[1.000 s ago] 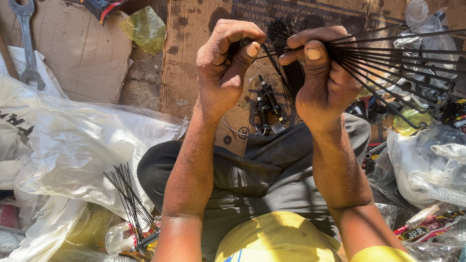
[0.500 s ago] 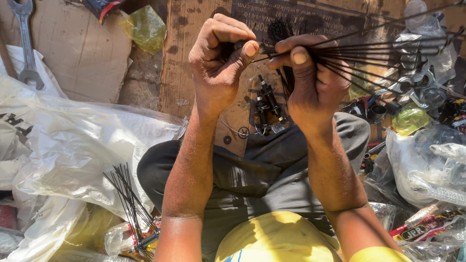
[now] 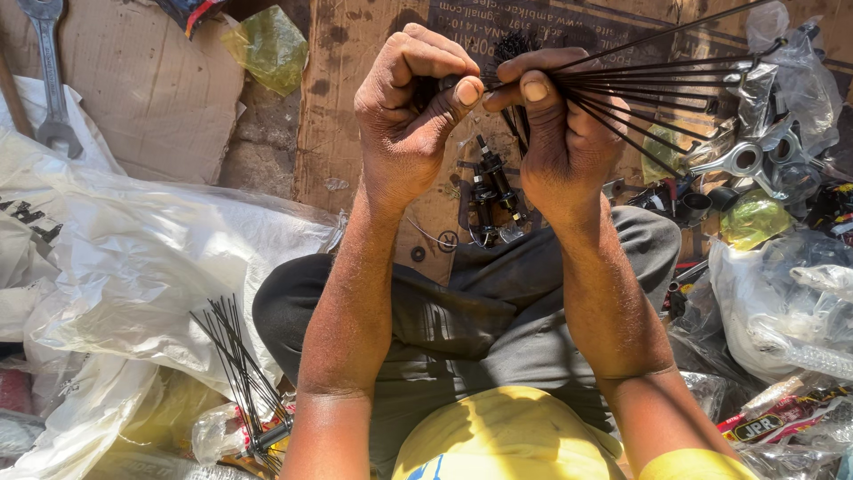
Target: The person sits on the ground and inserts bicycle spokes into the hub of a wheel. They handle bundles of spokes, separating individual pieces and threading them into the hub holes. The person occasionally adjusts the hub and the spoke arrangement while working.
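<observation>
- Head view, looking down past the person's yellow shirt (image 3: pixel 502 440) and grey trousers (image 3: pixel 480 311) to both raised hands.
- Containers: a clear plastic bag (image 3: pixel 235 431) at lower left holds one end of a second bundle of thin black spokes (image 3: pixel 235 360), which fan out of it up and to the left over white plastic sheeting (image 3: pixel 133 258); clear bags (image 3: pixel 786 302) at right hold contents too blurred to identify; a crumpled greenish bag (image 3: pixel 267 44) lies on flattened cardboard (image 3: pixel 355 98) at top.
- Left hand (image 3: pixel 413 116): raised, back toward the camera, fingers curled into a loose fist, thumb tip pressed toward the spoke ends; what it pinches is hidden.
- Right hand (image 3: pixel 564 124): raised beside the left, thumbs nearly touching, closed around the gathered ends of a bundle of black spokes (image 3: pixel 657 89).
- Spoke bundle: long axis roughly horizontal; gathered ends at the right hand, free ends fanning rightward and slightly upward toward the frame's right edge, above metal engine parts (image 3: pixel 746 164).
- Below the hands, small black mechanical parts (image 3: pixel 489 191) lie on the cardboard.
- Spanner (image 3: pixel 49 76) lies at upper left, well apart from both hands.
</observation>
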